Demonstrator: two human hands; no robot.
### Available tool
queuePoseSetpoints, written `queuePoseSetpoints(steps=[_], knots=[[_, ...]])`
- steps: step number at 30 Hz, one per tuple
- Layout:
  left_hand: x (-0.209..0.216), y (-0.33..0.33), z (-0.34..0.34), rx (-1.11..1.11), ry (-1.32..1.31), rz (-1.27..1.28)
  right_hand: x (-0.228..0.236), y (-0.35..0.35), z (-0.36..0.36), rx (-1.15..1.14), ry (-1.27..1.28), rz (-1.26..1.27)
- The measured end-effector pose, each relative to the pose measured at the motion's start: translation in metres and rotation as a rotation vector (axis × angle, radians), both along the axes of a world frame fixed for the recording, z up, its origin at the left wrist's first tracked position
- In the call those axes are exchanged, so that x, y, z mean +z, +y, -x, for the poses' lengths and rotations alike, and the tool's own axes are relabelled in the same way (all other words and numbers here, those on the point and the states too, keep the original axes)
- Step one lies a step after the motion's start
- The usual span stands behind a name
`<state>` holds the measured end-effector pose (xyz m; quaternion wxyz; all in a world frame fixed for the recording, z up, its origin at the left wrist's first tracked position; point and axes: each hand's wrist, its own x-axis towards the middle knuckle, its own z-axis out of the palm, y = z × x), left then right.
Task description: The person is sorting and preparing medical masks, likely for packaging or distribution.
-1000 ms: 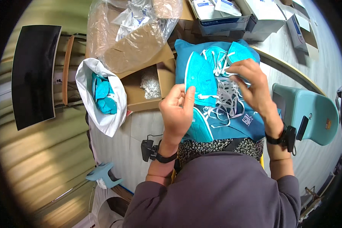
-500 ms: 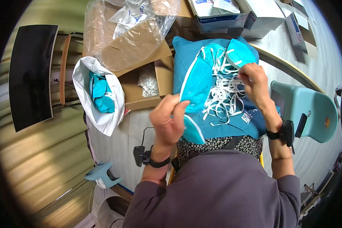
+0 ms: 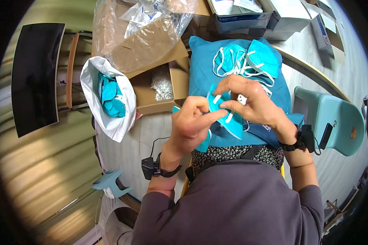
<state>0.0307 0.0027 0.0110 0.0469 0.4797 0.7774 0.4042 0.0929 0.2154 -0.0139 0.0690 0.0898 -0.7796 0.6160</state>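
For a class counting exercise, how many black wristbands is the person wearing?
2: one wristband on the left wrist, another wristband on the right wrist. Any under the sleeves would be hidden.

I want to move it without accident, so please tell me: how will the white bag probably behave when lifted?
The white bag would probably sag, as its creased sides look soft. It may feel light for its size, since the teal pieces inside look thin. Its mouth gapes, so tilting might spill them.
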Motion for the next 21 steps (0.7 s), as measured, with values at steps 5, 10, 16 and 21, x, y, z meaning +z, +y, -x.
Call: queuePoseSetpoints(steps=[5, 10, 16, 21], knots=[[-0.003, 0.001, -0.004, -0.046, 0.015, 0.009, -0.019, -0.007, -0.003, 0.009, 0.019, -0.022], [0.002, 0.001, -0.004, -0.131, 0.011, -0.030, -0.038, 0.011, 0.002, -0.262, 0.324, -0.525], [0.018, -0.019, -0.007, -0.052, -0.003, 0.062, -0.026, 0.056, -0.010, -0.181, -0.179, -0.241], [0.005, -0.006, 0.000, 0.008, -0.054, 0.034, 0.007, 0.001, -0.018, 0.153, -0.094, 0.043]])
